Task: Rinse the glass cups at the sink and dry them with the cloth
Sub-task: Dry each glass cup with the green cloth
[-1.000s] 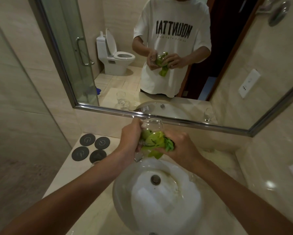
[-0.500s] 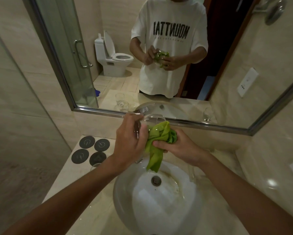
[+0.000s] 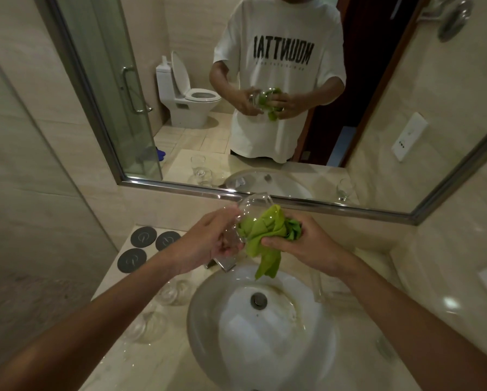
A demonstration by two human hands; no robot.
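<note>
Glass cup [image 3: 246, 218] held above beige marble counter [image 3: 163, 359], mirror [image 3: 377, 131] behind.

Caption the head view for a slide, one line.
Left hand tilts a glass cup over the sink while the right hand stuffs a green cloth inside.

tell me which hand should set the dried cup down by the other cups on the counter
Left, probably. The left hand already grips the glass cup, and the other cups sit on its side of the sink. The right hand holds the green cloth.
</note>
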